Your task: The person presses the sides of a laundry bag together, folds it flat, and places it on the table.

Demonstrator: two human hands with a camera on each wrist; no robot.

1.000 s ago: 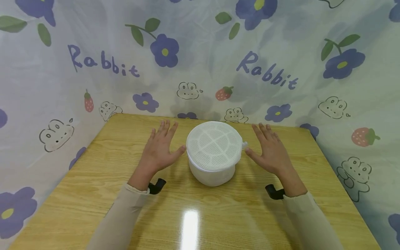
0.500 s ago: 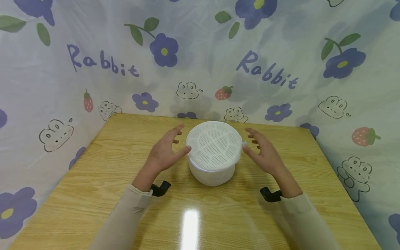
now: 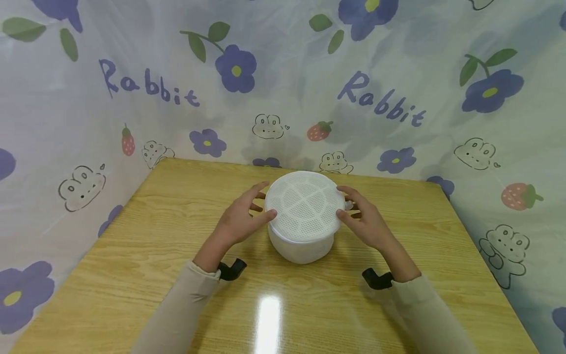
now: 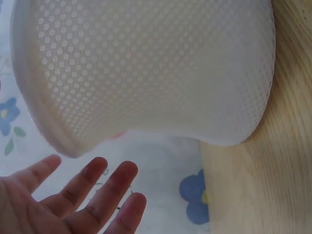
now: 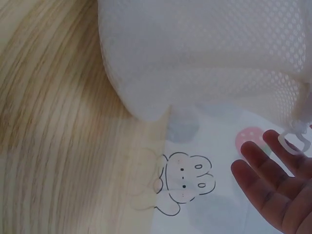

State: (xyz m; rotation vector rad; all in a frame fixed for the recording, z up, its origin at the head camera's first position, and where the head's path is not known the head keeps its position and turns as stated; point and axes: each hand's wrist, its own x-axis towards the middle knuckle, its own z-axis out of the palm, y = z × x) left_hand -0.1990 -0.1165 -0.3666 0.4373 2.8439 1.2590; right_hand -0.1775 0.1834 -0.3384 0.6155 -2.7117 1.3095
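Note:
A round white mesh laundry bag [image 3: 304, 211] stands upright on the wooden table, its flat lid facing up. My left hand [image 3: 243, 216] is at its left side, the thumb tip overlapping the rim. In the left wrist view, the fingers [image 4: 113, 195] are spread and loosely bent just beyond the bag's edge. On the other side, my right hand [image 3: 364, 221] has its thumb and a fingertip right at the rim. The right wrist view shows loosely bent fingers [image 5: 263, 180] beside a white zipper pull [image 5: 295, 141] on the bag.
The wood-grain table [image 3: 177, 314] extends around the bag. A white cloth curtain [image 3: 292, 83] printed with rabbits, flowers and strawberries hangs behind and along both sides. A black curved piece shows at each wrist, the left one [image 3: 232, 269] and the right one [image 3: 377, 279].
Both hands have moved inward to the bag's rim from either side, and their outstretched fingers have bent. The bag stays in place on the table. The head view has shifted slightly.

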